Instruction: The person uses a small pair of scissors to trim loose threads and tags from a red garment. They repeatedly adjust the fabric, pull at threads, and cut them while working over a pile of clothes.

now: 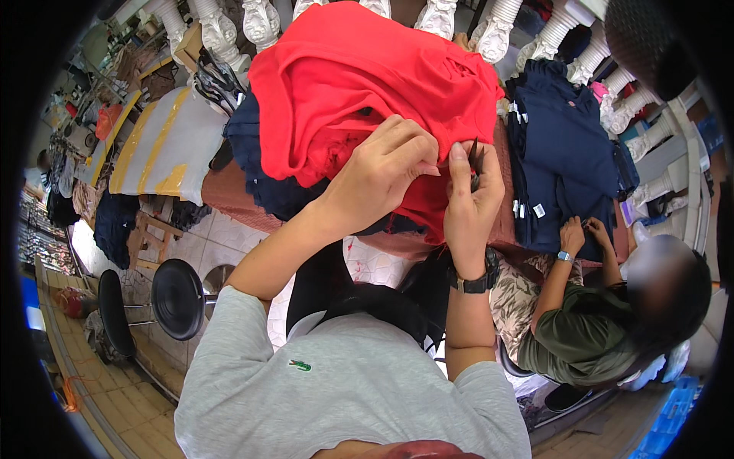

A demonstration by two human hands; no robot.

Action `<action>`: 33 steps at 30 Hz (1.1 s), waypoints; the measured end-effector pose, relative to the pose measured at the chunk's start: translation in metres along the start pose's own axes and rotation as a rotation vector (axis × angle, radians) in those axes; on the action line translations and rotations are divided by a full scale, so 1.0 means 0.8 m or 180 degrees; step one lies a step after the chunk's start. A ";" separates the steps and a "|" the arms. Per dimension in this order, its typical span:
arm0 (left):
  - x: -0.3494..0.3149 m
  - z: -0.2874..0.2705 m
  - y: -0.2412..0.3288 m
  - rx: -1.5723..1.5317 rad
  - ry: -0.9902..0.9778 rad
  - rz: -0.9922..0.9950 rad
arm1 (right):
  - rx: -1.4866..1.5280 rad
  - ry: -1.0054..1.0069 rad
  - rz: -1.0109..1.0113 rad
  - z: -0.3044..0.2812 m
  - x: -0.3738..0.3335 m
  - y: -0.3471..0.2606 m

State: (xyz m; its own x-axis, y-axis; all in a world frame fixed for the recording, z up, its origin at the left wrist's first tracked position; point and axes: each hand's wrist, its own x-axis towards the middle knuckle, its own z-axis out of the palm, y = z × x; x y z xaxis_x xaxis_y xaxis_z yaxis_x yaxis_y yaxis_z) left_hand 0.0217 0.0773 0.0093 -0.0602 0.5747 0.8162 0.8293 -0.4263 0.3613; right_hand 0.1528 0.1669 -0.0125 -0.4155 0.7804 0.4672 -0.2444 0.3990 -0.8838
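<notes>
A red garment [367, 61] lies heaped over a dark blue pile, with one edge hanging toward me. My left hand [390, 168] is closed in a pinch on the red cloth at its near edge; a loose thread there would be too small to make out. Just to its right, my right hand [475, 187] wraps around small dark thread snips [475, 159], their pointed blades rising between thumb and fingers. That thumb also rests against the red cloth. The snips' handles are mostly hidden in the palm.
Navy garments [562, 145] with white tags are stacked to the right, where a seated co-worker [589, 329] handles one. The table's brown cover [237, 206] shows on the left. A black round stool [177, 298] stands lower left; white balusters [260, 27] line the back.
</notes>
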 end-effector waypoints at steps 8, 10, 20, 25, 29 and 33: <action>-0.020 0.017 -0.017 -0.2094 0.0032 -0.1472 | 0.0556 -0.0211 0.0532 -0.011 -0.027 -0.013; -0.021 0.020 -0.019 -0.2194 0.0026 -0.1489 | -0.0155 -0.0380 0.0717 -0.006 -0.043 -0.019; -0.023 0.017 -0.017 -0.2094 -0.0156 -0.1353 | -0.0372 -0.0370 0.0548 0.009 -0.039 -0.006; -0.023 0.018 -0.018 -0.1859 -0.0104 -0.1166 | -0.0434 -0.0408 0.0685 0.004 -0.032 0.005; -0.021 0.010 -0.013 -0.1621 -0.0228 -0.0926 | 0.0461 -0.0538 0.0982 0.001 -0.028 0.002; -0.032 -0.047 0.020 -0.0422 -0.1291 -0.0678 | 0.0830 -0.0607 0.0881 -0.039 -0.026 -0.035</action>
State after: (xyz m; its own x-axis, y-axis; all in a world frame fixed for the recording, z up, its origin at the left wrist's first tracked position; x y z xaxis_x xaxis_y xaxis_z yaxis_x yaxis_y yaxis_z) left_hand 0.0159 0.0292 0.0113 0.0226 0.8741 0.4853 0.7425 -0.3398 0.5773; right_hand 0.1958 0.1545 0.0013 -0.6452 0.7282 0.2310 -0.3041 0.0325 -0.9521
